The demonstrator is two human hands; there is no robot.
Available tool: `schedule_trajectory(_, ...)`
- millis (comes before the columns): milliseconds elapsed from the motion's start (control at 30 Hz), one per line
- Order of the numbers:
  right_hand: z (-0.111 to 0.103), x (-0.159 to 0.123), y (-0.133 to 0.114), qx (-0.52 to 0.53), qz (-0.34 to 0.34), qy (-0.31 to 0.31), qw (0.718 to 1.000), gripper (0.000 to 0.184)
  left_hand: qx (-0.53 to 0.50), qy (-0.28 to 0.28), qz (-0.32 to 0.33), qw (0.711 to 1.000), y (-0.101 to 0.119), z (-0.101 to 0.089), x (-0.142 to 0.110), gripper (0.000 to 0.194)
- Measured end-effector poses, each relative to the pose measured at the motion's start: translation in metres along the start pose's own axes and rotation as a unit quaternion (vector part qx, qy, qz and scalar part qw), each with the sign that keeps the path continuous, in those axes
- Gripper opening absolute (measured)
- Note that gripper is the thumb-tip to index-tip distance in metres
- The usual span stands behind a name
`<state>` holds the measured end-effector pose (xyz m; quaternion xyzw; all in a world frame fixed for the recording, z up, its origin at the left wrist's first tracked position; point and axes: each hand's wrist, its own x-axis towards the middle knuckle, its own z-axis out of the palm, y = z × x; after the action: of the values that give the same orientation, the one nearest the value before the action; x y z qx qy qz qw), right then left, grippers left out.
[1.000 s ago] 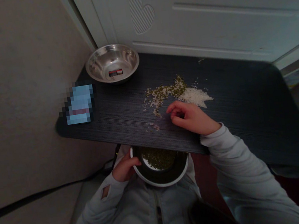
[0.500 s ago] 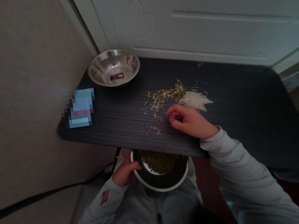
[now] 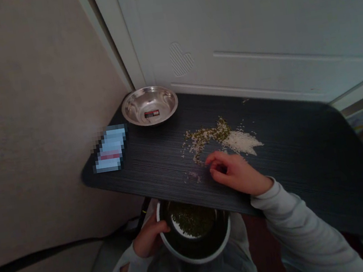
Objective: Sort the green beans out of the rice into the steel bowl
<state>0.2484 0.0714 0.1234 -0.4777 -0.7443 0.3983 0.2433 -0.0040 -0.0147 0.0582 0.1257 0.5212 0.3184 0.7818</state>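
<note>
My left hand (image 3: 148, 238) grips the left rim of a metal bowl (image 3: 200, 259), with the thumb over the edge. The bowl sits in my lap under the table's front edge, with green mung beans (image 3: 194, 219) on its bottom. My right hand (image 3: 238, 172) is over the dark table (image 3: 152, 167), fingers curled and thumb a little apart, with nothing visible in it. Just beyond its fingertips lie a pile of white rice (image 3: 242, 142) and a strip of green beans mixed with rice (image 3: 210, 134). A few loose grains (image 3: 194, 177) lie left of the hand.
A shiny steel basin (image 3: 150, 106) with a dark label inside stands at the table's back left corner. A blurred phone-like object (image 3: 111, 148) lies near the left edge. A white door panel (image 3: 219, 25) rises behind the table, and a wall (image 3: 34, 108) stands at left.
The view has tilted upward, so the table and bowl appear lower. My right hand keeps its curled shape beside the grains, and my left hand stays on the bowl's rim.
</note>
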Motion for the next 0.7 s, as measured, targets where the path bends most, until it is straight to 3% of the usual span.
schedule_trajectory(300,0.003,-0.002,-0.008,-0.024,0.003,-0.034,0.999,0.02,-0.005,-0.017,-0.007,1.0,0.005,0.007,-0.003,0.052)
schedule_trajectory(567,0.01,-0.003,-0.011,-0.038,0.0,-0.075,0.996,0.019,-0.006,-0.02,0.013,1.0,-0.003,0.006,0.001,0.062)
schedule_trajectory(700,0.017,-0.003,-0.012,-0.041,0.005,-0.097,0.994,0.018,-0.011,-0.022,-0.012,1.0,-0.009,-0.003,0.002,0.067)
